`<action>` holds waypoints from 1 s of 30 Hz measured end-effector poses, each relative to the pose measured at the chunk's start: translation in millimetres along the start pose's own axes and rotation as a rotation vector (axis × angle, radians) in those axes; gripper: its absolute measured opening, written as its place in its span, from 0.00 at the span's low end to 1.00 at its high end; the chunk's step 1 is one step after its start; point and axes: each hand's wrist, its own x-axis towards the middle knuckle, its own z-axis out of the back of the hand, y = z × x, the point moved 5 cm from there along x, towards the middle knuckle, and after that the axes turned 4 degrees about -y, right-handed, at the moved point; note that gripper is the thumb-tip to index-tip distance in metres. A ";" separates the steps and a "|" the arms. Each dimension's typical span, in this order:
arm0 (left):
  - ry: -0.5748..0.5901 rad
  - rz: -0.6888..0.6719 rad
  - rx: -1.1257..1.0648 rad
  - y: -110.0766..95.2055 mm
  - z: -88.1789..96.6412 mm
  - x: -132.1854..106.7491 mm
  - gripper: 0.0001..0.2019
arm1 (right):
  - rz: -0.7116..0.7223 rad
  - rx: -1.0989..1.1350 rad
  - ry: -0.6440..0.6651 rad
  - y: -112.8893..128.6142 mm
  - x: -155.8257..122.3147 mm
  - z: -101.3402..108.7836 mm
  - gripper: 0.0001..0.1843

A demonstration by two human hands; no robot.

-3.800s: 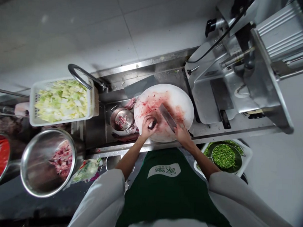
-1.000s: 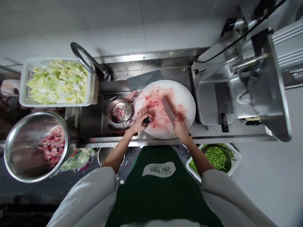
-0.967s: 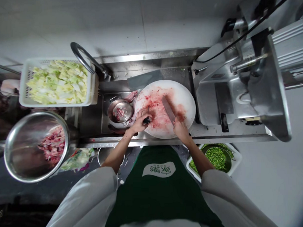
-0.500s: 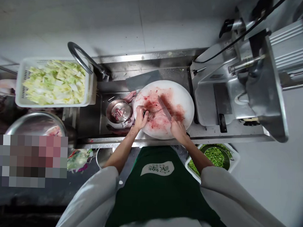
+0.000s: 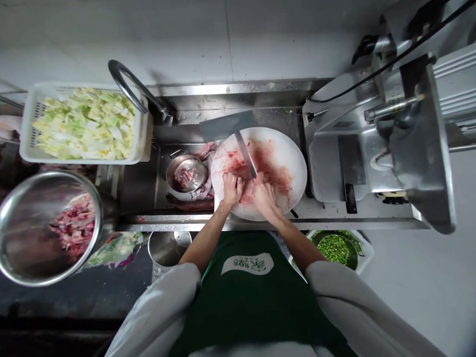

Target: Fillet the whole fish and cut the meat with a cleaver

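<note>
My right hand [image 5: 264,196] is closed around the handle of a kitchen knife [image 5: 244,151]. Its blade points up and left, with the tip reaching the far edge of a round white cutting board [image 5: 297,165] smeared red. Just left of the knife, my left hand [image 5: 232,188] presses down on the board with curled fingers; whatever lies under them is mostly hidden. Left of the board, a small metal pot [image 5: 188,172] with scraps of raw meat stands in the sink, long pieces of raw fish or meat [image 5: 190,204] beside it.
A white basket [image 5: 78,160] of chopped cabbage [image 5: 87,124] stands at left, below it a large steel bowl [image 5: 25,228] with raw meat pieces [image 5: 77,227]. A faucet [image 5: 128,83] arches behind. At right are a slicing machine [image 5: 415,138] and a cleaver [image 5: 351,167]; chopped greens [image 5: 335,249] sit below.
My right hand and the knife have moved left and slightly away from me. The left hand has shifted right and nearer, so the hands are closer together. The large bowl is now fully visible.
</note>
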 end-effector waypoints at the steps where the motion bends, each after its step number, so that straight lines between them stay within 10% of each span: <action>1: -0.002 0.000 0.004 0.3 0.2 -1.6 0.28 | -0.012 0.007 -0.050 1.7 0.9 4.4 0.25; 10: 0.040 -0.028 0.030 -5.1 -0.5 -8.6 0.15 | 0.007 0.119 0.133 3.0 22.5 -47.1 0.20; 21: 0.210 -0.127 0.093 -24.1 45.1 6.2 0.09 | -0.251 0.061 -0.163 -116.9 6.0 36.7 0.23; 30: 0.647 -0.005 0.311 -83.0 -103.5 25.6 0.18 | -0.384 -0.014 -0.127 -198.8 -42.4 16.7 0.16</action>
